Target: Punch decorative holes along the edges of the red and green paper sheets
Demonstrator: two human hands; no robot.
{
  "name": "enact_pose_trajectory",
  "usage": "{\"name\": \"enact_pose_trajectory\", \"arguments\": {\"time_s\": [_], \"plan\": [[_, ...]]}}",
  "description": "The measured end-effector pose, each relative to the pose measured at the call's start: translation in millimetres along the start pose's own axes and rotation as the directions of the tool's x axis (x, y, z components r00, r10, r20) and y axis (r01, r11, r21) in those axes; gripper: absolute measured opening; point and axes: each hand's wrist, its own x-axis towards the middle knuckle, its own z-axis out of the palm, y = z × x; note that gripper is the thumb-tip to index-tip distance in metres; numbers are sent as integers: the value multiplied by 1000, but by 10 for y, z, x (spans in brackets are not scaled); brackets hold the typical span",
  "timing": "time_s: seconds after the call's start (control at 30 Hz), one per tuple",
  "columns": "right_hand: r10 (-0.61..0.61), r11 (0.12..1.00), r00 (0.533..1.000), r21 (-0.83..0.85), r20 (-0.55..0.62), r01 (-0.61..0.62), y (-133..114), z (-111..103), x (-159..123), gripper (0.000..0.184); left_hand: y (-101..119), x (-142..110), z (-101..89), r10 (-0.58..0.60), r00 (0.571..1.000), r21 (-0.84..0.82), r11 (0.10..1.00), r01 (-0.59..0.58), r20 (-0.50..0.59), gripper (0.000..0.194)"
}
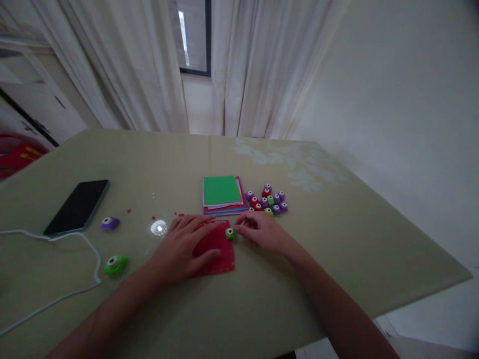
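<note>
My left hand lies spread, palm down, on a red square sheet with a row of small marks or holes along its edges. At the sheet's upper right edge sits a small green one-eyed figure. My right hand has its fingers curled, with thumb and forefinger pinching at the right side of this figure. Part of the sheet is hidden under my left hand.
Behind the sheet lies a stack of coloured square sheets, beside a cluster of purple, red and green one-eyed figures. Leftward are a white round object, a larger purple figure, a green one, a dark tablet and a white cable.
</note>
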Motion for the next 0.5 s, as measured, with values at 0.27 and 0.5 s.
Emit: {"name": "enact_pose_trajectory", "arguments": {"time_s": [0.27,0.5], "plan": [[241,970,946,-81,218,-228,-195,-202,201,36,15,16,-1,22,1000,-48,999,-22,-8,54],[360,931,897,-157,256,-329,-341,-255,314,43,-42,10,27,33,999,-45,998,-32,25,56]]}}
